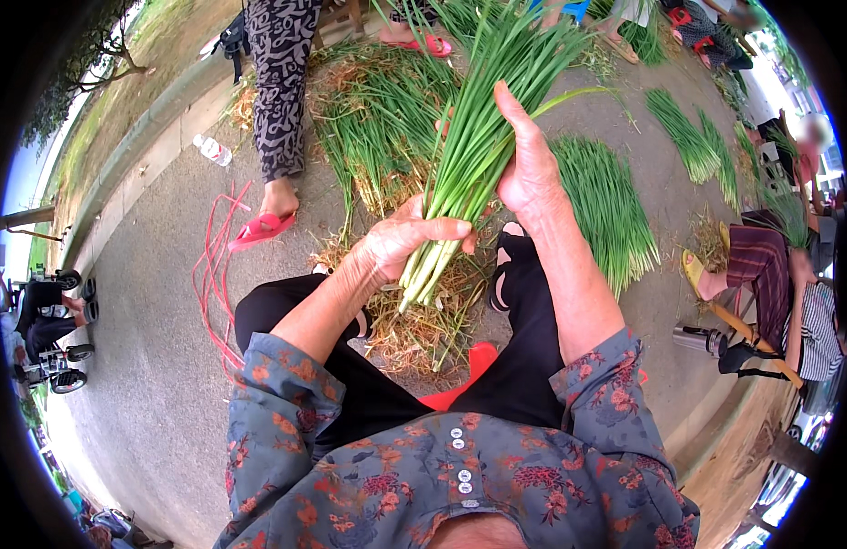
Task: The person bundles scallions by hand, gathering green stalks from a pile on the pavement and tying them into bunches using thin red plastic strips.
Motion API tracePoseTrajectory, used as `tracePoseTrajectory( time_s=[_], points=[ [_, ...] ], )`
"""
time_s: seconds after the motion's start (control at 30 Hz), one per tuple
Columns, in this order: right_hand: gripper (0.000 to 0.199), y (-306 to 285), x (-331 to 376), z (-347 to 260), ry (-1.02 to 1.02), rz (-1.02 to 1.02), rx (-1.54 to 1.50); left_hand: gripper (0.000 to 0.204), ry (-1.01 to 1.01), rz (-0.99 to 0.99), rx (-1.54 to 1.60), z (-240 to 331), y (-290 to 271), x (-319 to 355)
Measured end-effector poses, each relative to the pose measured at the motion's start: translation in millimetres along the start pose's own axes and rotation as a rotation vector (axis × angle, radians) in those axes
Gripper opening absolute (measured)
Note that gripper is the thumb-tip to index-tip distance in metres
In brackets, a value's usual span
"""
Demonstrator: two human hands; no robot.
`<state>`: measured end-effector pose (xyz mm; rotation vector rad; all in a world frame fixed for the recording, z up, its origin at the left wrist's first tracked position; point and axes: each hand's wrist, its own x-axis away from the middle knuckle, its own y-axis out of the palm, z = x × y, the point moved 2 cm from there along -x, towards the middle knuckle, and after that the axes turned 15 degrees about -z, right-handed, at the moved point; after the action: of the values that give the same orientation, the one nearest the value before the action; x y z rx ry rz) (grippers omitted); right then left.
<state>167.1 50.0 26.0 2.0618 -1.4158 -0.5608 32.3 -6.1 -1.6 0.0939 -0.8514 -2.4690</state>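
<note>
A bunch of green chives with pale stem ends (469,146) stands tilted above my knees. My left hand (401,242) is wrapped round the lower stems, just above the white ends. My right hand (529,165) grips the bunch higher up from the right side, thumb pointing upward. Below the bunch lies a heap of dry yellowish trimmings (423,329) between my feet.
Loose piles of chives (378,119) lie ahead and tidy bundles (611,210) to the right on the pavement. A person in patterned trousers with pink sandals (263,227) stands at left. Pink strings (218,274) lie nearby. Another seated person (771,274) is at right. A plastic bottle (213,151) lies by the kerb.
</note>
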Motion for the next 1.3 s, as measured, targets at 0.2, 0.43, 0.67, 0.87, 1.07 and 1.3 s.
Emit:
tracePoseTrajectory(
  time_s=[0.2,0.43,0.67,0.87,1.07,1.3],
  points=[
    [0.053,4,-2,1,-0.007,-0.133,-0.166,0.063,-0.007,-0.085,-0.045,0,1,-1],
    [0.028,-2,-1,6,-0.007,-0.018,-0.123,0.068,-0.029,-0.036,-0.045,8,10,3],
    [0.031,-11,-1,8,-0.015,0.147,-0.014,0.055,0.056,0.104,-0.161,1,-18,-1],
    [0.024,-4,1,3,-0.006,0.089,-0.109,0.041,0.101,0.11,-0.015,-1,-17,-2],
    [0.02,-6,-1,3,-0.065,0.034,-0.007,0.042,0.04,0.144,-0.06,5,-12,0],
    [0.02,-8,-3,6,-0.074,0.002,0.001,0.044,0.331,0.596,-0.918,16,-9,7]
  ],
)
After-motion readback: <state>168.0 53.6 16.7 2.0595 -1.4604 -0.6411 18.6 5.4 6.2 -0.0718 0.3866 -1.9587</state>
